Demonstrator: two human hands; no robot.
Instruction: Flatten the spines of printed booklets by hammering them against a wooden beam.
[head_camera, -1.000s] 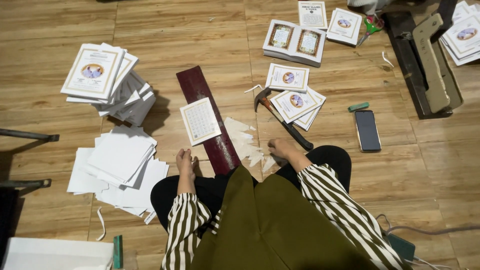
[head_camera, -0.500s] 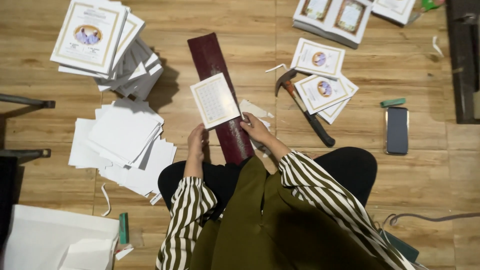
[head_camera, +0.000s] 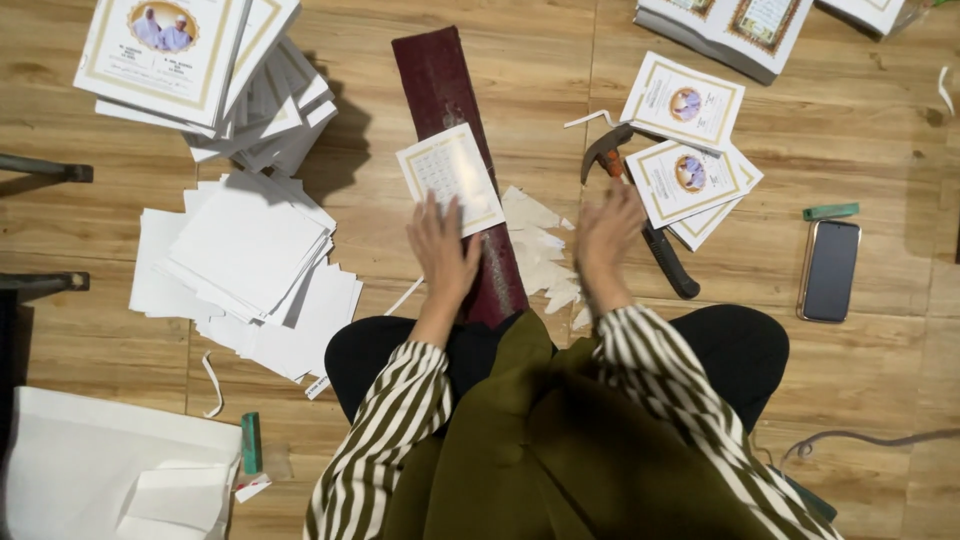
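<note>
Your left hand (head_camera: 443, 255) lies flat, fingers spread and gripping nothing, on the dark red board (head_camera: 457, 170) that runs lengthwise along the wooden floor (head_camera: 520, 90) in front of your knees; its fingertips touch the near edge of the small printed card (head_camera: 450, 180) that rests tilted across that board. Your right hand (head_camera: 607, 235) is also open and holds nothing, hovering just to the right of the board, above the heap of white paper offcuts (head_camera: 540, 255) that lies against the board's right side, and close to the hammer (head_camera: 640, 215). That hammer lies on the floor right of the board, its head pointing away from you and its black handle angling back toward your right knee. Further right of the board, overlapping the hammer's far side, sit several cream booklets with oval portraits (head_camera: 690, 175), and beyond them a dark phone (head_camera: 830, 270) lies face up with a small green object (head_camera: 830, 211) just above it. Left of the board a loose stack of blank white sheets (head_camera: 245, 255) is spread out, and above that a taller pile of printed booklets (head_camera: 190, 70) stands.
</note>
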